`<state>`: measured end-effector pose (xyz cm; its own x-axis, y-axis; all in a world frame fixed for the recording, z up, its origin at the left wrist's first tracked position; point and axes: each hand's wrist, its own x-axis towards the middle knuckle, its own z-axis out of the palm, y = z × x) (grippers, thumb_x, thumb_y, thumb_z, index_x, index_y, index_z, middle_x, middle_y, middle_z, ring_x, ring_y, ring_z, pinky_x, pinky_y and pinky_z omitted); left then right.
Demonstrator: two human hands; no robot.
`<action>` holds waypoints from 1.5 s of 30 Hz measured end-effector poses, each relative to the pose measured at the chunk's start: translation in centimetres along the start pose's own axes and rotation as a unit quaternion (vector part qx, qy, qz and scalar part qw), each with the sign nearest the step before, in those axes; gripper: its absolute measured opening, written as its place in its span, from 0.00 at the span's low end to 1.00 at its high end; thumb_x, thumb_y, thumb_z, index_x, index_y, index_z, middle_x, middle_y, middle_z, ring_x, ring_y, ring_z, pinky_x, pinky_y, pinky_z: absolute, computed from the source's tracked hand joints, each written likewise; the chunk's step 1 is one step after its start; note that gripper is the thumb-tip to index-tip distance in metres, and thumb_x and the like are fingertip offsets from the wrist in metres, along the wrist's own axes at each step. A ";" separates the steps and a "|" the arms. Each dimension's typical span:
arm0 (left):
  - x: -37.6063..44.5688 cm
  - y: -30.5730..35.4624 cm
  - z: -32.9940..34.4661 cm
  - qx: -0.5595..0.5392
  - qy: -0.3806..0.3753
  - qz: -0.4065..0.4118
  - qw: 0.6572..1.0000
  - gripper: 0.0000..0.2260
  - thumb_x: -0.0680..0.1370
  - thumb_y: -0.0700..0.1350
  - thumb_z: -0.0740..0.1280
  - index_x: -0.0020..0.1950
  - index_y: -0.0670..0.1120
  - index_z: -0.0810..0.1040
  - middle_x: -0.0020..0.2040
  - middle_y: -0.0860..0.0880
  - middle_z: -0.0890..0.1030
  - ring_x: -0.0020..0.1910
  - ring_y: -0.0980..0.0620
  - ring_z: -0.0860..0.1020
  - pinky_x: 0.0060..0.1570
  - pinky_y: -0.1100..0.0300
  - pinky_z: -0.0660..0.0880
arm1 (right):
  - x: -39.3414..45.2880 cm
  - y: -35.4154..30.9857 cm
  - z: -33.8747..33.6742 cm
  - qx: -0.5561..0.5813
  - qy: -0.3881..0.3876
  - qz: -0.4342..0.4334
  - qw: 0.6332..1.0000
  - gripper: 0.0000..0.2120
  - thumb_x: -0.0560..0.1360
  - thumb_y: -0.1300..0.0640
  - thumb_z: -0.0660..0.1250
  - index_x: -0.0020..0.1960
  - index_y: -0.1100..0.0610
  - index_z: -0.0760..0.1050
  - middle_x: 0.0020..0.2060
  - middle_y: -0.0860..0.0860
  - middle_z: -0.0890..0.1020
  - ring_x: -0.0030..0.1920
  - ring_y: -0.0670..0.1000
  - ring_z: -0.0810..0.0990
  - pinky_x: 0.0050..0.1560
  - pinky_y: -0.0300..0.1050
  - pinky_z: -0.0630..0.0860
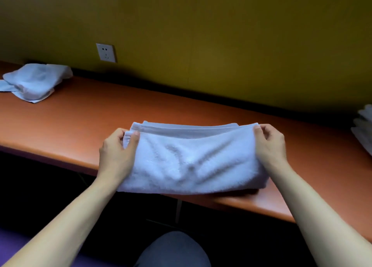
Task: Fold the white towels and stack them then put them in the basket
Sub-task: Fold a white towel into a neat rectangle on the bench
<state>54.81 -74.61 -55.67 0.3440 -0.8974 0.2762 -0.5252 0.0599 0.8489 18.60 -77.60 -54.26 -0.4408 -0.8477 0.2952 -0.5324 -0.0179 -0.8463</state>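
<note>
Towel [191, 158] overhangs table edge [251, 206], both hands pinching.

A folded towel [191, 158] is laid on the worktop [84, 121] at the near edge; a crumpled towel [34, 81] is seen far left, stacked towels [365, 129] far right.

Place: plain indoor room, could be your office or a back room, exact kind unclear | Signs: long orange-brown counter [80, 113] against an olive-yellow wall [221, 35] | white socket [106, 52] just above the counter | white towels [34, 81] lie on it | you sit, knee [173, 250] below the edge
</note>
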 end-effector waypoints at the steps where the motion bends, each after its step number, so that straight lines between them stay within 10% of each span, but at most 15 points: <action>1: 1.1 0.1 0.5 0.012 0.004 -0.001 1.000 0.12 0.80 0.52 0.66 0.42 0.47 0.76 0.33 0.45 0.77 0.36 0.42 0.74 0.34 0.53 0.67 | 1.0 0.1 0.7 -0.010 0.001 0.010 1.000 0.09 0.81 0.52 0.62 0.48 0.53 0.80 0.41 0.50 0.82 0.47 0.53 0.79 0.45 0.45 0.70; 12: 9.7 -2.1 6.0 0.123 -0.001 -0.012 0.992 0.13 0.80 0.55 0.65 0.46 0.46 0.78 0.38 0.48 0.80 0.44 0.41 0.77 0.39 0.51 0.69 | 7.9 1.8 6.8 -0.140 -0.025 0.065 0.988 0.14 0.81 0.50 0.61 0.54 0.58 0.81 0.44 0.56 0.81 0.46 0.57 0.75 0.45 0.44 0.66; 17: 8.1 -2.5 6.3 0.187 -0.012 0.063 0.980 0.17 0.83 0.55 0.59 0.63 0.44 0.73 0.60 0.43 0.76 0.57 0.38 0.73 0.54 0.46 0.70 | 6.8 2.5 6.9 -0.154 -0.048 0.045 0.986 0.14 0.80 0.50 0.62 0.61 0.56 0.76 0.56 0.58 0.80 0.57 0.61 0.77 0.48 0.46 0.67; 20: 3.7 -1.8 5.1 0.238 -0.112 0.214 0.941 0.22 0.81 0.58 0.53 0.66 0.48 0.76 0.65 0.45 0.76 0.60 0.39 0.74 0.61 0.46 0.69 | 4.9 2.1 4.9 -0.225 -0.088 0.045 0.969 0.18 0.78 0.48 0.63 0.66 0.52 0.71 0.60 0.58 0.74 0.60 0.62 0.74 0.57 0.51 0.70; 23: -0.6 -2.9 4.2 0.317 -0.214 0.198 0.903 0.27 0.80 0.64 0.46 0.75 0.60 0.68 0.78 0.52 0.65 0.76 0.46 0.64 0.72 0.50 0.60 | 2.2 2.4 2.5 -0.303 -0.100 0.071 0.945 0.21 0.77 0.45 0.63 0.67 0.53 0.69 0.61 0.59 0.74 0.62 0.64 0.73 0.61 0.53 0.70; 29: -1.8 -3.6 4.6 0.347 -0.230 0.159 0.895 0.30 0.78 0.65 0.38 0.80 0.65 0.53 0.82 0.57 0.52 0.82 0.50 0.48 0.78 0.52 0.46 | -1.1 1.6 -0.4 -0.324 -0.149 0.188 0.915 0.22 0.75 0.36 0.63 0.49 0.55 0.72 0.45 0.55 0.77 0.45 0.58 0.73 0.40 0.47 0.68; 35: -1.9 -3.4 4.1 0.329 -0.250 0.161 0.896 0.32 0.76 0.66 0.35 0.81 0.63 0.51 0.83 0.55 0.48 0.81 0.51 0.44 0.78 0.54 0.42 | -1.9 0.2 -1.1 -0.033 -0.176 0.353 0.918 0.16 0.70 0.47 0.76 0.42 0.60 0.77 0.30 0.55 0.76 0.28 0.53 0.70 0.30 0.42 0.63; 40: -3.9 -4.2 2.0 0.311 -0.173 0.140 0.924 0.27 0.81 0.61 0.47 0.74 0.54 0.70 0.76 0.46 0.67 0.74 0.44 0.64 0.73 0.47 0.61 | -2.2 -3.1 0.7 0.069 -0.063 0.214 0.972 0.07 0.71 0.61 0.71 0.40 0.58 0.73 0.33 0.54 0.70 0.34 0.53 0.65 0.34 0.45 0.60; 45: -5.7 -6.4 0.0 0.280 -0.163 0.123 0.938 0.24 0.81 0.60 0.50 0.75 0.56 0.70 0.74 0.49 0.70 0.71 0.47 0.68 0.71 0.50 0.66 | -2.7 -8.8 4.6 -0.055 -0.084 0.068 0.993 0.14 0.72 0.54 0.65 0.30 0.58 0.70 0.23 0.47 0.69 0.32 0.55 0.67 0.35 0.46 0.64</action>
<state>56.20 -69.88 -62.67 -0.0500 -0.9779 0.2028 -0.9156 0.1260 0.3818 27.81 -77.55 -49.60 -0.3923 -0.9149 0.0953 -0.5559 0.1532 -0.8170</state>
